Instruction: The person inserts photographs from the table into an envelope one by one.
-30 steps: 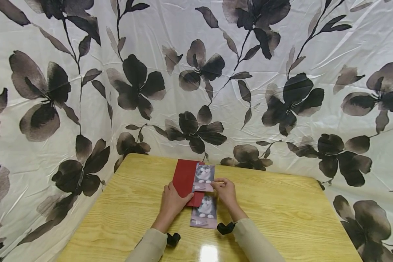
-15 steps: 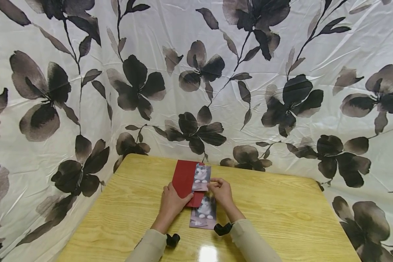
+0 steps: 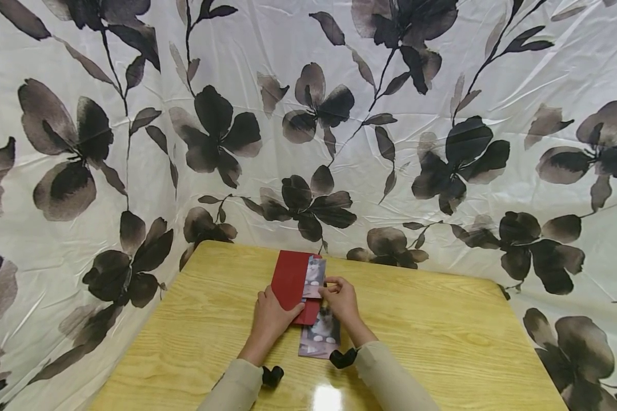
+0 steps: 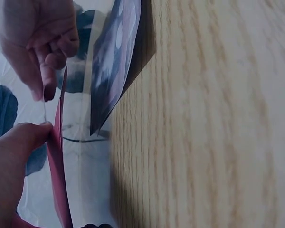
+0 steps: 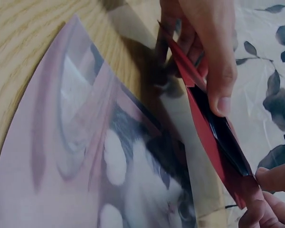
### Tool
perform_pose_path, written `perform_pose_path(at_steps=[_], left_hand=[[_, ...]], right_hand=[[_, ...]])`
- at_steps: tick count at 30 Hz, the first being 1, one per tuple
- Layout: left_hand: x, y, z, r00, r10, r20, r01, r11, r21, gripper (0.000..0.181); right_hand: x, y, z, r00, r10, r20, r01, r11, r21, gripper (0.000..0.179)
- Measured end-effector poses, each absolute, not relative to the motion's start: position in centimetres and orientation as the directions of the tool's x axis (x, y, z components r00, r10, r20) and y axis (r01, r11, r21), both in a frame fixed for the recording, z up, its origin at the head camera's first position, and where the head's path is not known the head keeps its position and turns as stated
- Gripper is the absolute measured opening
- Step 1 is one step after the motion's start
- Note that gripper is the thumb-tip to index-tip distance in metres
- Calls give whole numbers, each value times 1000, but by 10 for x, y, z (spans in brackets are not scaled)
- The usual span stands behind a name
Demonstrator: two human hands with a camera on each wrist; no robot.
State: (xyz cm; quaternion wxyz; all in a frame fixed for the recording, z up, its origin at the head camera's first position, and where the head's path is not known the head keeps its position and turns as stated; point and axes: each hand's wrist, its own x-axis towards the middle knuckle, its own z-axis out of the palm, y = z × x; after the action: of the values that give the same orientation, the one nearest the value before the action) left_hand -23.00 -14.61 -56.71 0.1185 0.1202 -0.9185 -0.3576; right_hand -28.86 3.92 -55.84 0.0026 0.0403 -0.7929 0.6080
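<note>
My left hand grips a red envelope at its lower end, the thumb on top, as the right wrist view also shows. At the envelope's right-hand opening, my right hand pinches the edge of a cat photo between thumb and fingers. The photo's left part is hidden inside the envelope; a strip sticks out to the right. Below, a second cat photo lies on the table, its upper part covered by the envelope and right hand. In the right wrist view this lower photo looks bowed.
The wood-grain table extends to both sides of the hands. Behind it and along the left hangs a white cloth with dark flowers. A black wrist-worn device sits at the left cuff, another device at the right.
My right hand has moved left, and the pinched photo has slid further into the envelope, so less of it shows. My left hand and the lower photo have stayed almost still.
</note>
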Motion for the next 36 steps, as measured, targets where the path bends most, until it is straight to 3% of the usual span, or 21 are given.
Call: perform_pose_path(at_steps=[36], left_hand=[[-233, -141, -568, -945, -300, 132, -128, 708, 695, 100]], right_hand=[[-294, 13, -568, -992, -53, 112, -123, 440, -889, 21]])
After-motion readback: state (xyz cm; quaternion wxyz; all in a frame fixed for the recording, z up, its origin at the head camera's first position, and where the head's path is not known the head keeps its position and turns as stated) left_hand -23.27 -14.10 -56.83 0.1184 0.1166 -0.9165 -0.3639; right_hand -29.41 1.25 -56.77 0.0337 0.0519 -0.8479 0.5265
